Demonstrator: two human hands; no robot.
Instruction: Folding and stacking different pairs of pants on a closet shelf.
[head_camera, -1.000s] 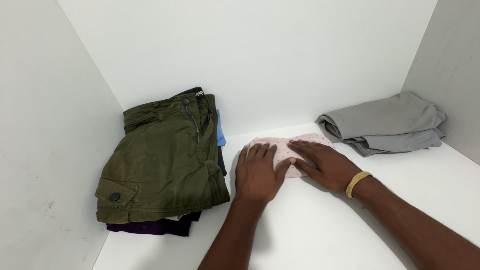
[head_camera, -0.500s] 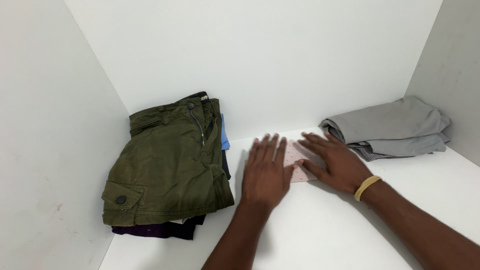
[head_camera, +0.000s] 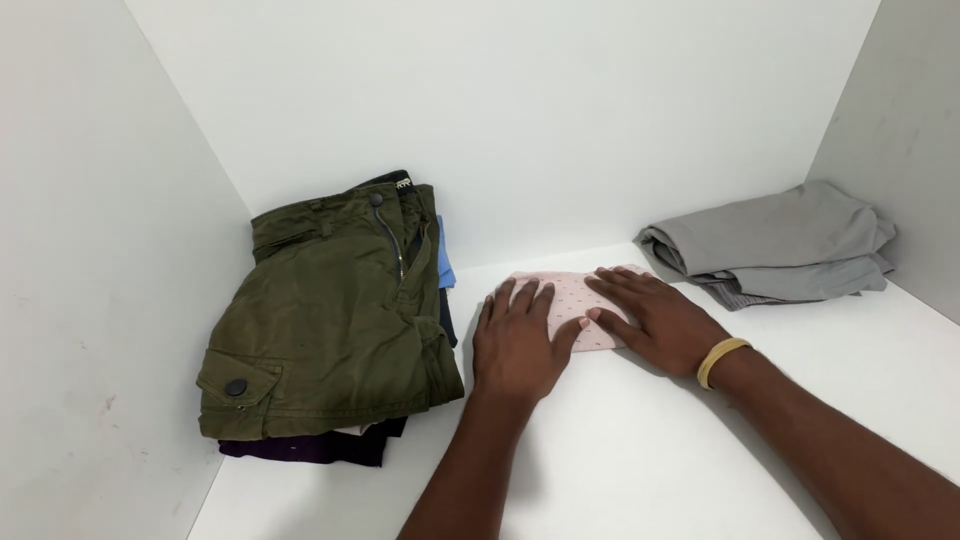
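Between the folded green trousers (head_camera: 330, 320) at nine o'clock and grey garment (head_camera: 775, 240) at two, left hand (head_camera: 518, 345) and right hand (head_camera: 655, 322) press a folded pink cloth (head_camera: 575, 305) flat on the white desk (head_camera: 640, 460), fingers spread wide, gripping nothing.

Bare white shelf surface (head_camera: 640, 450) lies open in front of and between the two clothing piles. On the left, the stack topped by olive cargo shorts (head_camera: 330, 320) blocks passage against the left wall (head_camera: 90, 300). The grey folded garment (head_camera: 775, 240) fills the back right corner.
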